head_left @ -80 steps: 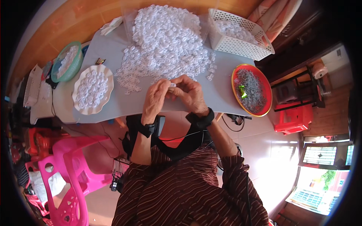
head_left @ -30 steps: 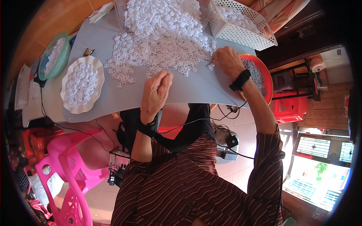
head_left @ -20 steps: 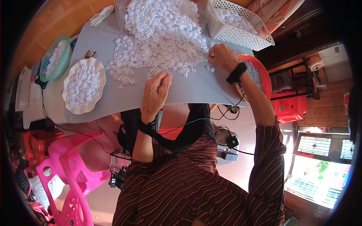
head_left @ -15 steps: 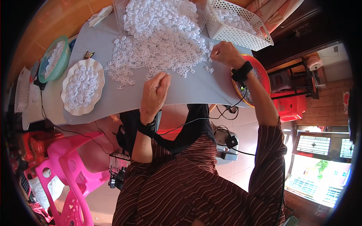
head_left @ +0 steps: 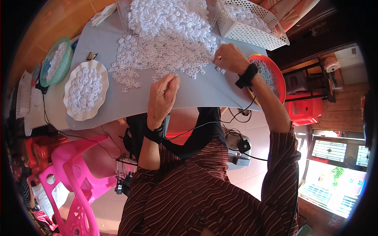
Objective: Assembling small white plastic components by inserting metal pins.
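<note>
Parted from their earlier meeting, the left hand (head_left: 163, 96) has its fingers pressed together, contents hidden; the right hand (head_left: 233, 59) now bends at its two o'clock, fingertips hidden, grip impossible to tell. White two-holed plastic pieces (head_left: 169, 45) lie heaped at the left hand's twelve o'clock.

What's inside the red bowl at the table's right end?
The red bowl holds many small grey pieces, too small to identify. The right forearm and black wristband hide part of the inside; anything beneath the top layer is covered too.
</note>
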`<action>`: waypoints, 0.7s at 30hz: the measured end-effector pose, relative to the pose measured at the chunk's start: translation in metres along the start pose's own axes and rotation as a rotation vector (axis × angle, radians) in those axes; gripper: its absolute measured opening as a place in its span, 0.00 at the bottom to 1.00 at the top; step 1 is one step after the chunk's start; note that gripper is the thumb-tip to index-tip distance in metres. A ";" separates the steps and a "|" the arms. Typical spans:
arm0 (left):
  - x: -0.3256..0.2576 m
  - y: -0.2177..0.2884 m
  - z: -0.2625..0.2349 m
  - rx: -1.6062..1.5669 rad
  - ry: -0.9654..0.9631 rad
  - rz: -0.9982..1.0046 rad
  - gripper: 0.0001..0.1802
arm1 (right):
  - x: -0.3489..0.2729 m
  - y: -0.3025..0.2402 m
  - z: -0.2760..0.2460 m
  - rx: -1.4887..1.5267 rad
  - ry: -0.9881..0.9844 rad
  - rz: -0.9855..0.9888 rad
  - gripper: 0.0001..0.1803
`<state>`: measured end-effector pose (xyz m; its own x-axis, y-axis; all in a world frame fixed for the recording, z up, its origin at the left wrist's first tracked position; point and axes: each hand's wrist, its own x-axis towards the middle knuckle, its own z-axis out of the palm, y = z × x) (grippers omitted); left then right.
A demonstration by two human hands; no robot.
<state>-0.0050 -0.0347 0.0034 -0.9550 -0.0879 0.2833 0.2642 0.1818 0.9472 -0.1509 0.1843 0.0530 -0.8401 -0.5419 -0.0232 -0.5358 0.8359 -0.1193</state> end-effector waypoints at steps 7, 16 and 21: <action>-0.002 0.003 0.000 -0.048 0.013 0.017 0.13 | 0.041 -0.001 0.003 0.162 0.248 -0.083 0.09; -0.003 0.003 0.001 -0.086 0.036 -0.024 0.12 | 0.051 -0.009 0.003 0.254 0.175 -0.041 0.08; -0.001 -0.001 0.001 -0.049 0.025 -0.020 0.13 | 0.034 -0.005 -0.011 0.225 0.233 -0.012 0.10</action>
<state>-0.0041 -0.0335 0.0023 -0.9568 -0.1153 0.2668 0.2515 0.1314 0.9589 -0.1778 0.1627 0.0632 -0.8442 -0.4957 0.2041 -0.5360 0.7750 -0.3348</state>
